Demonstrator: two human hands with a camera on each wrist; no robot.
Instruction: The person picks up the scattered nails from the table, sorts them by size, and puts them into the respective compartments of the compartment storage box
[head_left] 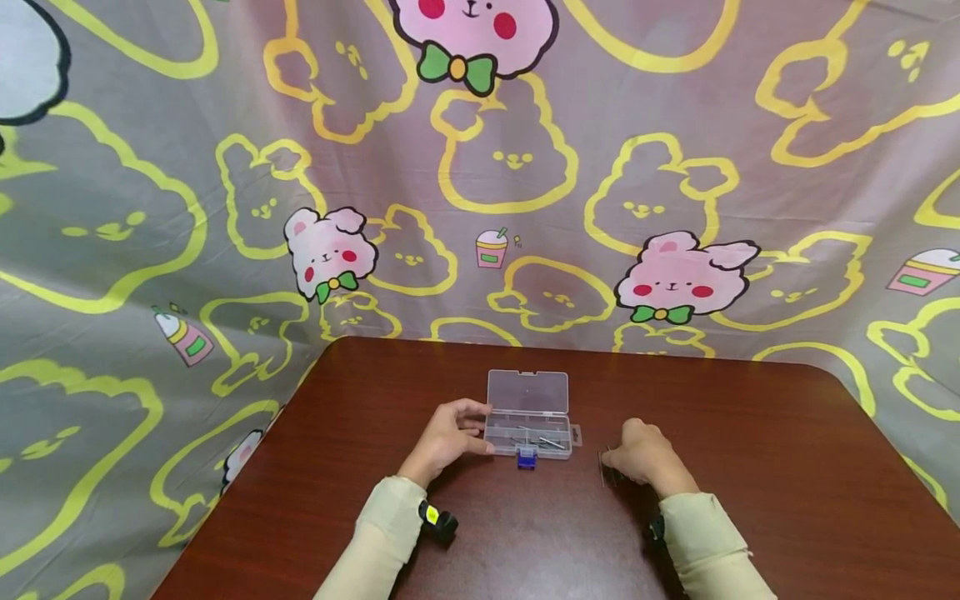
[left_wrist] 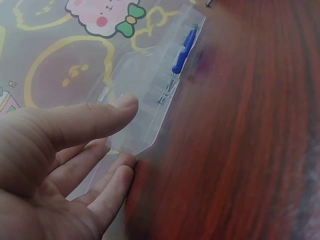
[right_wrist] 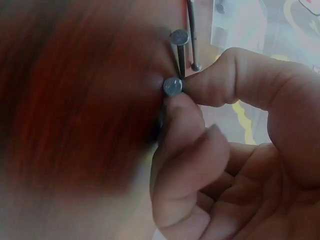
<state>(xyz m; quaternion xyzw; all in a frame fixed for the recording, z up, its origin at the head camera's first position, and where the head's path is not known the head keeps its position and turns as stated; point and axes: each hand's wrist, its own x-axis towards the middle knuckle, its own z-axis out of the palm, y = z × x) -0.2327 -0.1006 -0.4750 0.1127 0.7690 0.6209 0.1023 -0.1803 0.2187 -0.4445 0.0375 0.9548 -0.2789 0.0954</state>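
A clear plastic compartment box (head_left: 552,455) stands on the table, its lid (head_left: 527,392) raised at the back and a blue latch (head_left: 527,459) at its front. Several nails (head_left: 552,442) lie in its front compartments. At the box's left end, my left hand (head_left: 448,437) holds it, thumb near the front corner and fingers along the side. To the right of the box, my right hand (head_left: 643,454) pinches a nail (right_wrist: 173,86) between thumb and index finger, its flat head facing the right wrist camera. Two more nails, one with a flat head (right_wrist: 179,37), show beside the fingertips.
The dark red wooden table (head_left: 765,467) extends to both sides of the box. Behind it hangs a grey cloth (head_left: 555,242) with cartoon rabbits, meeting the table's back edge. A hanging tab (head_left: 576,435) sticks out from the box's right end.
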